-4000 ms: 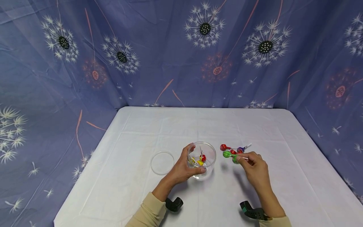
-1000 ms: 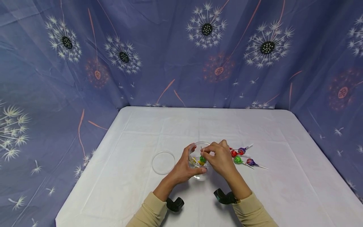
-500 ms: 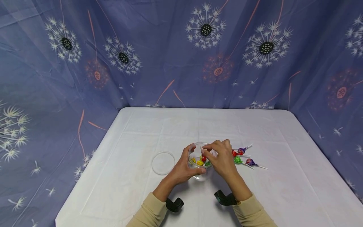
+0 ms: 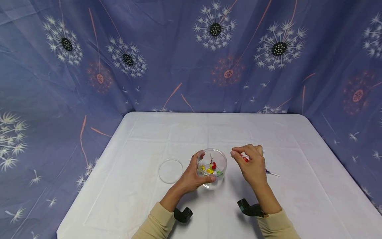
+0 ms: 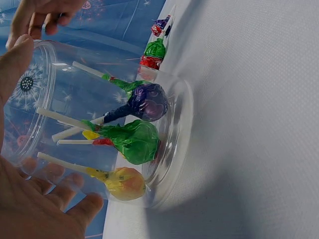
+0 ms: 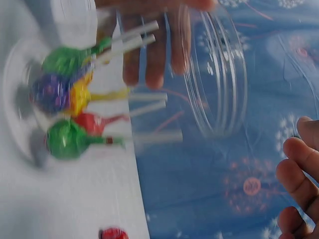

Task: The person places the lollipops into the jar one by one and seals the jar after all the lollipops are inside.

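My left hand (image 4: 189, 177) grips a clear plastic jar (image 4: 212, 186), thumb in front and fingers around the far side. Lollipops stand inside with their sticks toward the open mouth: a purple lollipop (image 5: 149, 103), a yellow lollipop (image 5: 125, 184), a red lollipop (image 6: 94, 123) and green ones, such as the green lollipop (image 6: 67, 140). Right of the jar, my right hand (image 4: 253, 166) hovers over the table with loosely bent fingers and nothing between them. It partly hides the lollipops lying behind it, among them a red lollipop (image 4: 245, 159).
A round clear lid (image 4: 159, 171) lies on the white tablecloth (image 4: 143, 199) left of the jar. Beyond the right hand, a purple lollipop (image 4: 272, 173) lies with its stick pointing right. A blue dandelion-print curtain (image 4: 167, 66) surrounds the table's back and sides.
My right hand took a green lollipop from the table group, put it into the jar and let go, then drew back to the right. The left hand keeps its grip on the jar.
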`<state>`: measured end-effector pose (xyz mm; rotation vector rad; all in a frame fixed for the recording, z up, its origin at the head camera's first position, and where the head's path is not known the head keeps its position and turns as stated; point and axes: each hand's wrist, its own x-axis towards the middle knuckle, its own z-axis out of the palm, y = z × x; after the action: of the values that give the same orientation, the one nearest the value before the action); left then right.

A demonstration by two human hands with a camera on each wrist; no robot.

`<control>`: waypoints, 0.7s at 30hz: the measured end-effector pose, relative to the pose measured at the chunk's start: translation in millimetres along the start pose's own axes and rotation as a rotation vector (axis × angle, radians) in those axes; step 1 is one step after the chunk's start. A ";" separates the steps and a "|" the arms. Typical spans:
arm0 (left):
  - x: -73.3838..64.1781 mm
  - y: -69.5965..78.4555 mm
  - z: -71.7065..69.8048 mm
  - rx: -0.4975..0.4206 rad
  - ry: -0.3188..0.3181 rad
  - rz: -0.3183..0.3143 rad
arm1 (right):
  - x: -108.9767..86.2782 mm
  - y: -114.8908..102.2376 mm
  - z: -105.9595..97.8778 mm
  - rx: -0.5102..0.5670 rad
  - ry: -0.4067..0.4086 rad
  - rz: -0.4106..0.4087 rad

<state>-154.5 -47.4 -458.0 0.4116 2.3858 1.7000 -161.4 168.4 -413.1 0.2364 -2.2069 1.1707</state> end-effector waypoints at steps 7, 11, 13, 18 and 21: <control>-0.7 0.3 -0.7 -0.005 -0.004 0.001 | -4.8 17.3 -21.0 -0.019 0.043 0.046; -0.2 0.3 -1.1 -0.013 -0.010 0.000 | -9.2 28.3 -31.2 -0.046 0.074 0.097; -0.2 0.4 -1.1 -0.008 -0.011 -0.004 | -11.7 34.0 -35.7 -0.065 0.093 0.123; -0.2 -0.8 -1.6 0.001 -0.013 0.012 | -17.9 49.1 -45.4 -0.116 0.130 0.169; -0.6 -0.8 -1.8 -0.003 -0.011 0.018 | -21.9 57.2 -50.1 -0.150 0.131 0.196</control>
<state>-154.5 -49.5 -458.2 0.4422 2.3784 1.7039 -146.3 239.4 -444.8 -0.1179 -2.2262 1.0825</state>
